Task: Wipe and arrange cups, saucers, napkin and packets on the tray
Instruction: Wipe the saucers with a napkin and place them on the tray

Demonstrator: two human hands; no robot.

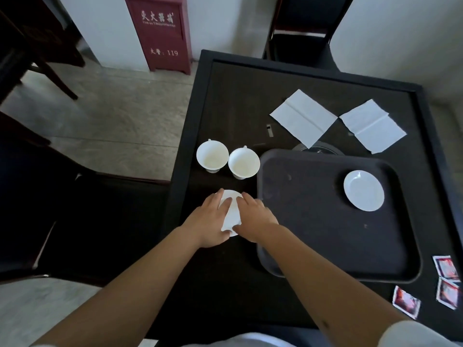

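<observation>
My left hand [210,219] and my right hand [253,216] both rest on a white saucer [231,196] on the dark table, left of the tray. A white napkin [233,216] lies on the saucer between my hands, touched by both. Two white cups [212,155] [243,163] stand side by side just beyond the saucer. The dark tray [313,209] holds a second white saucer [363,191] in its far right corner. Two unfolded napkins [304,117] [373,125] lie beyond the tray. Three red-and-white packets [444,267] [449,293] [406,301] lie at the right near edge.
The table [225,101] has a raised black border. A round dark object [318,147] peeks out behind the tray's far edge. A red cabinet [160,31] stands on the floor at the back, a dark chair [300,28] sits behind the table, and more dark chairs stand at left.
</observation>
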